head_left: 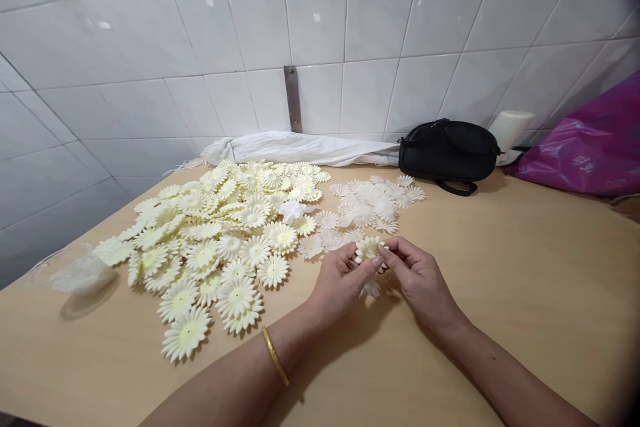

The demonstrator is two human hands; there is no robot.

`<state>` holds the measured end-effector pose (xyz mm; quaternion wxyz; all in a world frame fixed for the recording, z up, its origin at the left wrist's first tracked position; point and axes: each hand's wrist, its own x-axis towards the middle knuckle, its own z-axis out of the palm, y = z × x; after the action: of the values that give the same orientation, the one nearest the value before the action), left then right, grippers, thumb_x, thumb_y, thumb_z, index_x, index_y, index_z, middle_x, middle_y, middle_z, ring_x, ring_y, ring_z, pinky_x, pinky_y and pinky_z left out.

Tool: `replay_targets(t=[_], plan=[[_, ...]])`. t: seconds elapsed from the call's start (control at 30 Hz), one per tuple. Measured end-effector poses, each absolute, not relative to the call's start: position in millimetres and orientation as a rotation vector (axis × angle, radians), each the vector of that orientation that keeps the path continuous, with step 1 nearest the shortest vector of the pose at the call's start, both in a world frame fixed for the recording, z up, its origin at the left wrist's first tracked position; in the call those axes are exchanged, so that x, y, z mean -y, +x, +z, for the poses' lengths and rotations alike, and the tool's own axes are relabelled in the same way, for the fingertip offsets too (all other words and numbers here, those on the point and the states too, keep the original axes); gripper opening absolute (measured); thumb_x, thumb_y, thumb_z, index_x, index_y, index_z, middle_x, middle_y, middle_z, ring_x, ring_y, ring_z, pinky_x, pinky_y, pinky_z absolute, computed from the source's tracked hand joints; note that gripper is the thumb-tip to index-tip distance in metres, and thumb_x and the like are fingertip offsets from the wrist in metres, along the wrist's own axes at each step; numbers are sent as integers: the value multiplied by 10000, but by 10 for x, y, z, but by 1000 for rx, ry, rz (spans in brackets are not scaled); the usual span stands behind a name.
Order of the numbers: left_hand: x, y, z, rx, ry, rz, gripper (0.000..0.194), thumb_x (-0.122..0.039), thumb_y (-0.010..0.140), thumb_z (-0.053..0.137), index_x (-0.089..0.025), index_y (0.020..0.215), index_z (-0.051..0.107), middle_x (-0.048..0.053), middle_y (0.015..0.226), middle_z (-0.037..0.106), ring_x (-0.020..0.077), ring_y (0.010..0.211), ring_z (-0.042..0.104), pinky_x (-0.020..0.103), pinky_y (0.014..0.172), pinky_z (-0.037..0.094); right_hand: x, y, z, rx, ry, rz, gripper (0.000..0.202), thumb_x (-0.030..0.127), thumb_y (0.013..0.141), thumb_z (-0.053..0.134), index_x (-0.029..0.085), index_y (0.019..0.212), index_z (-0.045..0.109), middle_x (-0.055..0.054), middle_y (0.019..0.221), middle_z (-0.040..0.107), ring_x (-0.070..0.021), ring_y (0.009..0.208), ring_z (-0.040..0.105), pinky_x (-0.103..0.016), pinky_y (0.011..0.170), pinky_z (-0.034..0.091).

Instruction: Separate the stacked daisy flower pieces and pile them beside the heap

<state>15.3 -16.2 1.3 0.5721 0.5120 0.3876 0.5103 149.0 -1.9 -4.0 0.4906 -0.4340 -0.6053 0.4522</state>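
Pinching one cream flower (368, 248) between my left hand (336, 281) and right hand (424, 280), over the table (530, 280); this one looks underway. Yellow flowers (203, 255) and pale petals (367, 207) lie loose beyond, seemingly unassembled; can't spot any finished.

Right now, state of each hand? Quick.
Left hand: closed, holding the cream flower.
Right hand: closed, pinching the same cream flower at its edge.

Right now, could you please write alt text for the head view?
The left hand and right hand hold a pale yellow flower over a tan table. A heap of yellow flowers lies left, whitish flowers beyond, a black case near the tiled wall.
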Motion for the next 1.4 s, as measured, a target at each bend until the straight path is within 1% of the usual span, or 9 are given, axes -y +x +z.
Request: replay_targets(t=[0.2, 0.4, 0.57, 0.73, 0.83, 0.97, 1.1, 1.23, 1.4], plan=[[143, 134, -22, -829, 1060, 1227, 153, -242, 625, 648, -128, 658, 551, 11, 576, 521, 86, 509, 447, 235, 514, 352, 62, 1453, -46, 1477, -1051, 1120, 185, 361, 777, 514, 180, 742, 531, 16, 627, 521, -107, 570, 462, -209, 512, 384], [122, 99, -18, -795, 1003, 1229, 180, -266, 645, 649, -108, 679, 571, 51, 618, 574, 108, 527, 499, 255, 530, 382, 79, 1439, -54, 1477, -1005, 1261, 194, 369, 781, 512, 176, 770, 520, 6, 633, 537, -111, 583, 482, -219, 523, 402], [119, 85, -15, -763, 1001, 1204, 236, -327, 658, 645, -105, 688, 571, 54, 622, 577, 113, 534, 510, 256, 534, 396, 97, 1435, -36, 1508, -1030, 1203, 196, 367, 786, 506, 174, 757, 515, 8, 623, 528, -108, 575, 470, -215, 515, 395], [113, 82, -12, -817, 1039, 1211, 248, -357, 680, 626, -119, 697, 558, 41, 634, 580, 112, 551, 523, 238, 529, 394, 108, 1429, -9, 1533, -1032, 1164, 194, 360, 783, 509, 171, 743, 524, 7, 633, 537, -114, 593, 505, -221, 549, 410], [115, 91, 21, -852, 1058, 1229, 232, -336, 678, 630, -120, 660, 547, 26, 598, 565, 97, 513, 504, 231, 508, 385, 103, 1419, -4, 1511, -1048, 1174, 218, 384, 773, 515, 169, 739, 529, 7, 627, 535, -118, 581, 517, -226, 538, 411], [116, 89, 52, -908, 1048, 1245, 290, -350, 652, 647, -120, 543, 508, -10, 477, 490, 61, 412, 418, 212, 442, 334, 84, 1418, -28, 1489, -1072, 1181, 234, 400, 761, 528, 171, 714, 525, 15, 604, 524, -114, 572, 514, -220, 529, 404], [93, 62, 25, -957, 1093, 1239, 356, -385, 652, 642, -130, 482, 460, -24, 446, 450, 55, 422, 404, 203, 451, 307, 16, 1475, -80, 1371, -1072, 1164, 228, 402, 742, 553, 178, 709, 525, 21, 618, 532, -107, 570, 515, -219, 539, 408], [50, 38, -28, -951, 1087, 1242, 353, -407, 698, 589, -145, 498, 461, -14, 461, 460, 77, 466, 446, 214, 492, 325, -102, 1574, -118, 1110, -1110, 1134, 224, 397, 708, 593, 185, 688, 523, 30, 608, 519, -97, 548, 518, -220, 546, 416], [23, 38, -75, -964, 1162, 1244, 263, -344, 706, 586, -157, 549, 487, -19, 484, 463, 72, 441, 392, 219, 472, 293, -158, 1617, -100, 1032, -1071, 1147, 218, 388, 689, 613, 190, 652, 527, 29, 605, 514, -95, 540, 504, -227, 545, 426]])
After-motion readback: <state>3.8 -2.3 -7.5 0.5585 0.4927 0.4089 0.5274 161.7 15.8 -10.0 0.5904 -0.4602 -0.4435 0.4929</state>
